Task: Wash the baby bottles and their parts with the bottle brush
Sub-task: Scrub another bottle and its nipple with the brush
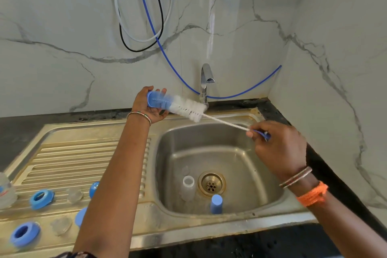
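Note:
My left hand (146,104) grips a blue baby bottle cap (158,100) on its side above the sink's back rim. My right hand (278,144) pinches the blue handle of the bottle brush (188,109); its white bristle head is partly inside the cap. In the sink basin (240,165) stand a clear bottle (188,187) and a blue cap (216,204) beside the drain. On the drainboard (73,153) lie two blue collar rings (41,198) (24,234), clear nipples (74,195) (61,225) and blue caps partly hidden by my left arm.
A chrome tap (206,81) stands behind the basin, with no water running. Black, white and blue hoses (159,44) hang on the marble wall. A clear bottle (6,192) sits at the far left edge. Dark countertop surrounds the sink.

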Demonstrator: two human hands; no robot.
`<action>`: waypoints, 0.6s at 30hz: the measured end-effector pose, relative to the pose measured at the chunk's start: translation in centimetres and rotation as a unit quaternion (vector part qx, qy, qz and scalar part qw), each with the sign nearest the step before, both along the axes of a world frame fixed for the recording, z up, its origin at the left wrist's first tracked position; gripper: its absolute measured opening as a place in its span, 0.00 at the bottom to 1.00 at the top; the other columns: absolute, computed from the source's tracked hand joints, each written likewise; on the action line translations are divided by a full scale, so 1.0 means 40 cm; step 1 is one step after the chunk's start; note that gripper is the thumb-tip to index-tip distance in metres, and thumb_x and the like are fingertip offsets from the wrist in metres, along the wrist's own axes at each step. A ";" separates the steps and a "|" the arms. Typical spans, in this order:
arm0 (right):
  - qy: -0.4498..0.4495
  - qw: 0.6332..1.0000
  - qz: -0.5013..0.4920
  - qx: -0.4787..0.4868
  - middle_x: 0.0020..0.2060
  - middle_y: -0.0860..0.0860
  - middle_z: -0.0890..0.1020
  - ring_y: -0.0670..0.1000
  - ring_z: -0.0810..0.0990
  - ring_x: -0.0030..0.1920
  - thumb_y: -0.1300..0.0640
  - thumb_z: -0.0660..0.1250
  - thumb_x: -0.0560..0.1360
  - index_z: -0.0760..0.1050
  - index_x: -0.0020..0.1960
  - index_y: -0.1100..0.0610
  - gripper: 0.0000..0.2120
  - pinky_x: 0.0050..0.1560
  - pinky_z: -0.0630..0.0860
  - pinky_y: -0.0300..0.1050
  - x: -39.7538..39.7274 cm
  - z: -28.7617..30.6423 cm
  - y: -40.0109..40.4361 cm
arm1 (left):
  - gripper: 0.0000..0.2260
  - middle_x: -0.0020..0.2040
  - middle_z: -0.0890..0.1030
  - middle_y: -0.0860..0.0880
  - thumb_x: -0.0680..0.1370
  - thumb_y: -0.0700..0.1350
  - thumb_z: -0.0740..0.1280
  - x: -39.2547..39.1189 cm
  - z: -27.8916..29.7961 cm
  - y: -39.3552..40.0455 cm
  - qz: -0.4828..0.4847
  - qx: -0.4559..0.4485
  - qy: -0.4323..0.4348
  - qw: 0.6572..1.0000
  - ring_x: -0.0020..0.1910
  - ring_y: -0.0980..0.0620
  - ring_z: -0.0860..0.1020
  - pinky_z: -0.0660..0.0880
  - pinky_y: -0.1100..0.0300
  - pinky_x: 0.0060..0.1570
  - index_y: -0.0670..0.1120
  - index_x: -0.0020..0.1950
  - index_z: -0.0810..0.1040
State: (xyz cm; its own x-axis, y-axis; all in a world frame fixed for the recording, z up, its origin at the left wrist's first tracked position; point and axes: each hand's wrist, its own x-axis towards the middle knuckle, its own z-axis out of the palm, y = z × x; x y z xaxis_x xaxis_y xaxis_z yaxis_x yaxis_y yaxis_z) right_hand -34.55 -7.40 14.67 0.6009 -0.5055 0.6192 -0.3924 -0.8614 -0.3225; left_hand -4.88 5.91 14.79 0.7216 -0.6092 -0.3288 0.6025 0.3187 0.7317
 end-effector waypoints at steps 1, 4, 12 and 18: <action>0.080 0.984 0.036 0.158 0.26 0.46 0.79 0.46 0.76 0.26 0.57 0.69 0.75 0.80 0.35 0.49 0.10 0.30 0.70 0.40 0.000 0.013 -0.008 | 0.08 0.49 0.80 0.48 0.79 0.49 0.59 0.000 0.002 0.001 -0.001 -0.024 0.005 1.000 0.51 0.46 0.77 0.71 0.48 0.51 0.46 0.49 0.73; 0.174 0.882 0.103 0.426 0.19 0.46 0.73 0.44 0.67 0.19 0.54 0.61 0.80 0.80 0.33 0.53 0.18 0.25 0.65 0.37 0.000 0.021 -0.026 | 0.07 0.49 0.81 0.47 0.79 0.48 0.60 0.002 0.006 0.002 -0.004 -0.067 0.012 0.998 0.54 0.44 0.76 0.68 0.46 0.56 0.45 0.49 0.73; -0.052 0.999 -0.015 0.008 0.32 0.49 0.77 0.52 0.74 0.32 0.70 0.70 0.66 0.75 0.36 0.57 0.09 0.31 0.65 0.39 -0.018 0.015 -0.042 | 0.08 0.43 0.82 0.49 0.77 0.50 0.61 0.034 -0.020 0.017 0.024 -0.048 0.039 0.998 0.53 0.46 0.77 0.69 0.48 0.63 0.46 0.42 0.73; -0.047 0.995 0.038 0.080 0.34 0.47 0.81 0.40 0.75 0.33 0.64 0.77 0.66 0.83 0.41 0.58 0.06 0.37 0.69 0.24 -0.014 -0.010 -0.046 | 0.08 0.46 0.82 0.49 0.76 0.50 0.62 0.028 -0.005 0.026 0.006 -0.003 -0.015 1.000 0.50 0.48 0.78 0.73 0.52 0.55 0.47 0.45 0.75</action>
State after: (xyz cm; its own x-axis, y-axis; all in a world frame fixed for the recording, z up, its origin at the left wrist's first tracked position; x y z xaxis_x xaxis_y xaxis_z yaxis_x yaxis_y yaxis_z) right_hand -35.09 -9.26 14.25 0.5843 -0.5573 0.5899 -0.2900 -0.8223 -0.4896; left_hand -3.74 6.94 14.58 0.7388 -0.6021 -0.3027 0.5760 0.3310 0.7475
